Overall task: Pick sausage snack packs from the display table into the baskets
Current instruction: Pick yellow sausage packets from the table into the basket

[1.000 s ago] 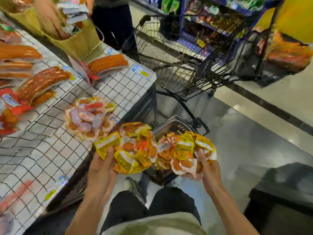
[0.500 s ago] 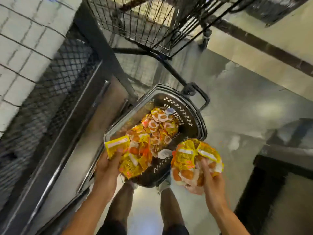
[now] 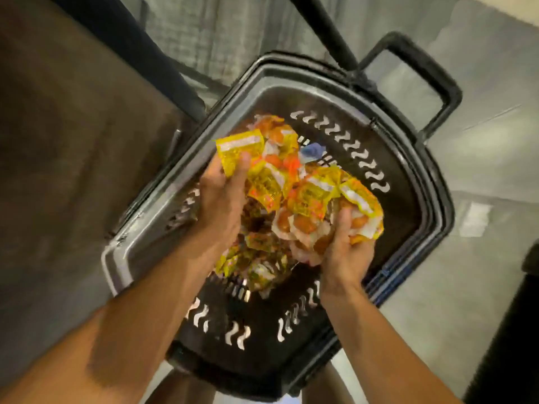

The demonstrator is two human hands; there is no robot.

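A black plastic basket (image 3: 414, 182) with slotted walls stands on the floor below me. Both my hands are inside its rim. My left hand (image 3: 221, 199) grips a bunch of yellow and orange sausage snack packs (image 3: 259, 161) by its upper left corner. My right hand (image 3: 347, 252) holds a second bunch of the same packs (image 3: 320, 202) from below, thumb on top. More snack packs (image 3: 253, 258) lie in shadow on the basket's bottom under my hands.
The basket's black handle (image 3: 423, 68) sticks out at the upper right. The display table's dark side panel (image 3: 73, 141) and a black frame bar (image 3: 163, 68) rise close on the left. Grey floor (image 3: 481, 170) lies to the right, with a dark object (image 3: 519, 316) at the right edge.
I have turned from the display table and bent down over the basket. Both hands with their snack packs went from above the rim down into the basket.
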